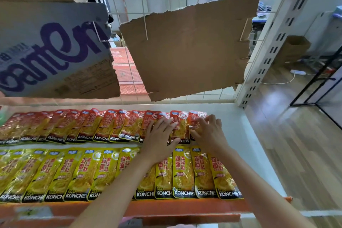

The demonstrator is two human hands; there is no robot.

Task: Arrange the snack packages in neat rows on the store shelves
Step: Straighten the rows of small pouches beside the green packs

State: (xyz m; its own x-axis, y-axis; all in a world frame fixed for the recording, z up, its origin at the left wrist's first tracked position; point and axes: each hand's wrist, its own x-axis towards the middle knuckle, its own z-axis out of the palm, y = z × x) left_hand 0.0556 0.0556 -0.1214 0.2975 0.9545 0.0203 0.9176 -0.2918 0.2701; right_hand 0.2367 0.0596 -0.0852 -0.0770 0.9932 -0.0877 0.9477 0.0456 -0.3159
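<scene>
Two overlapping rows of flat snack packages lie on the white shelf (238, 135). The back row of red packages (88, 126) runs from the left edge to the right of centre. The front row of yellow packages (74, 172) lies near the orange shelf lip. My left hand (161, 135) rests flat, fingers straight, on red packages near the row's right end. My right hand (207, 129) touches the last red package (196, 119) at that end, its fingers bent over the edge. One red package (180, 126) shows between the two hands.
Torn brown cardboard (187, 46) hangs on the wire grid behind the shelf. A printed carton (53, 50) sits at upper left. The perforated white upright (277, 42) bounds the shelf on the right, with bare shelf surface beside it. Wooden floor (296, 144) lies beyond.
</scene>
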